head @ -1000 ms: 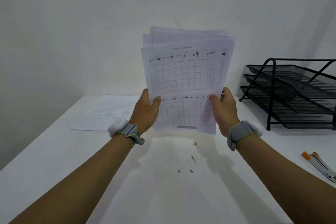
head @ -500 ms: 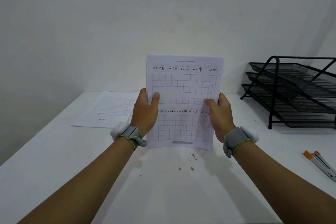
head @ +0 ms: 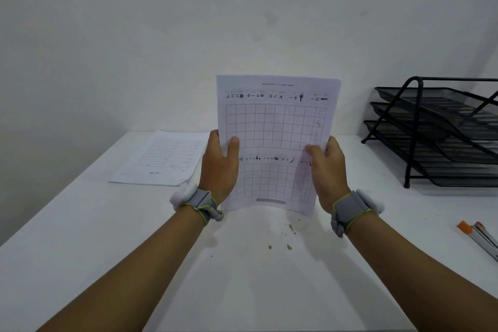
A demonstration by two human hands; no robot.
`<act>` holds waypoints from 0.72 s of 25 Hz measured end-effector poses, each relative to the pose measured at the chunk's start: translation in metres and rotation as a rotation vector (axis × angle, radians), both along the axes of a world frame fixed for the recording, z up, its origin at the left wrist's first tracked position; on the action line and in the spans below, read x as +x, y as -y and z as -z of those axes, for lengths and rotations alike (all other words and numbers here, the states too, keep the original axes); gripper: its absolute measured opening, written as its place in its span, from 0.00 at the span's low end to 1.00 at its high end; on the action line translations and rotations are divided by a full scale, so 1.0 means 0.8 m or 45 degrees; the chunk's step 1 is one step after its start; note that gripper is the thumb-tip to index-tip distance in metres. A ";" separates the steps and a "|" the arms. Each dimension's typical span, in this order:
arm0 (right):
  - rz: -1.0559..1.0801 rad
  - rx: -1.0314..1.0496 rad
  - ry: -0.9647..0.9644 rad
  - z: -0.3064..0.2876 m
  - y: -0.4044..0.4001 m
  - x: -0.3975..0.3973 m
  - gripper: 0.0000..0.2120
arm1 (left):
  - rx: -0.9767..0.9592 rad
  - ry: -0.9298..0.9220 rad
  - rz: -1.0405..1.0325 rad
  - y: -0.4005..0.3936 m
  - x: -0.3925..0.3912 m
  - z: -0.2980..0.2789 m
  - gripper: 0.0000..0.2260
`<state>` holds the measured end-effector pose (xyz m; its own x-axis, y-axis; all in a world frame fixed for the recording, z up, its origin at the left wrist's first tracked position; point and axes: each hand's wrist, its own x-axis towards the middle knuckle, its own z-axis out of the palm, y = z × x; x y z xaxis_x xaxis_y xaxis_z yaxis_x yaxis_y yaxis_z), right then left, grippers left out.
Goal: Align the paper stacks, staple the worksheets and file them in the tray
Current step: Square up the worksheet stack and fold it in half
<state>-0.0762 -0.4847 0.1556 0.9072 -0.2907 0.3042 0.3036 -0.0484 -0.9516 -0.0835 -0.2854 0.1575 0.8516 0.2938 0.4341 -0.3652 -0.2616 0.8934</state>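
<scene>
Both hands, left hand (head: 219, 167) and right hand (head: 327, 170), pinch the worksheet stack (head: 277, 127) upright at frame centre, its bottom edge at the white table (head: 80, 237), probably to square the sheets. Wire filing tray (head: 442, 132) waits at right.

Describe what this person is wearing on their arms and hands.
Both forearms are bare, with no sleeves or gloves. Each wrist carries a grey fabric band edged in yellow-green, with a white padded piece on its outer side: the left wrist band, the right wrist band.
</scene>
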 end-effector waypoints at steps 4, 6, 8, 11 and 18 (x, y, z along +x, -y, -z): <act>-0.027 -0.087 -0.137 0.048 0.000 -0.005 0.09 | 0.036 -0.252 0.072 -0.001 -0.014 0.051 0.13; -0.049 -0.200 -0.220 0.068 0.003 -0.005 0.10 | 0.104 -0.384 0.092 -0.005 -0.020 0.073 0.13; -0.062 -0.354 -0.236 0.076 0.005 -0.003 0.11 | 0.178 -0.400 0.092 -0.013 -0.022 0.082 0.12; -0.052 -0.482 -0.200 0.066 -0.006 0.007 0.08 | 0.213 -0.352 0.067 -0.030 -0.018 0.068 0.14; -0.113 -0.521 -0.176 0.041 -0.079 0.030 0.10 | 0.235 -0.422 -0.107 -0.108 0.000 0.039 0.17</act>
<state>-0.0524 -0.4213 0.1225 0.9634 -0.0903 0.2524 0.1951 -0.4094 -0.8913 -0.0834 -0.1992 0.1260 0.9308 0.3115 0.1911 -0.0345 -0.4456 0.8945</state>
